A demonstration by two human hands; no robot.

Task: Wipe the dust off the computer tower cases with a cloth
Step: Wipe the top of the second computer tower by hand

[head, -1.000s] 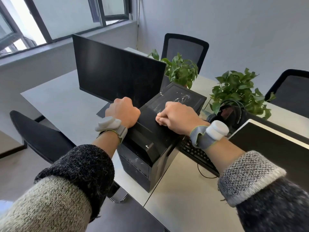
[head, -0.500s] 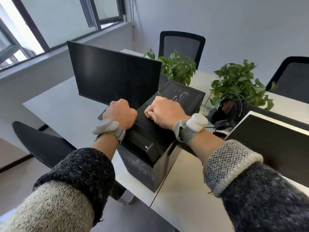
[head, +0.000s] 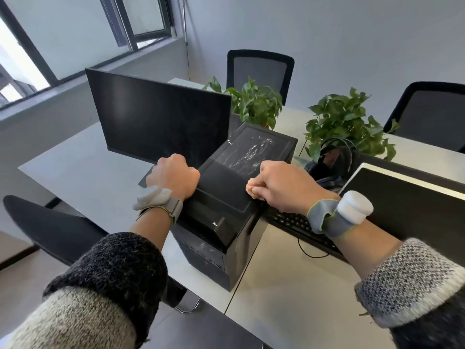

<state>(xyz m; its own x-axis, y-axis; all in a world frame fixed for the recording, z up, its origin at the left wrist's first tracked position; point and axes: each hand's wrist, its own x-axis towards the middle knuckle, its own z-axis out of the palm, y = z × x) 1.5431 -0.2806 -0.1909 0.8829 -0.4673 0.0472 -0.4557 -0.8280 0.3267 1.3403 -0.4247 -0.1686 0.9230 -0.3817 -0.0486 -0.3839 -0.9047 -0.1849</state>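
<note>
The right hand (head: 284,183) has slid rightward since half a second ago. Then it sat near the middle of the top panel; now it is at the panel's right edge, fingers curled and pinching a small wad of pale pink cloth (head: 252,189) against the surface. The left hand (head: 173,176) has stayed where it was, balled into a fist and pressed against the top left edge of the computer tower case (head: 221,195). Its fingertips are hidden, so I cannot tell whether they hook anything.

The tower is a black box with a matte, flat top and a glossy sloped front, standing upright at the near edge of the pale grey bench (head: 75,172). White, smeary dust streaks (head: 247,152) mark the rear half of its top; the nearer half looks even and dark.

Just left of the tower stands a thin, flat black monitor (head: 158,117). To its right, a black keyboard (head: 297,222) lies partly under the right wrist, beside the back of a second monitor (head: 407,200). Black headphones (head: 332,159) sit behind the right hand. Two leafy green potted plants (head: 256,104) (head: 349,122) stand behind the tower. Both wrists wear grey fabric straps with rounded white plastic pods (head: 354,206) (head: 151,197), and the sleeves (head: 407,280) are coarse, flecked knit.
</note>
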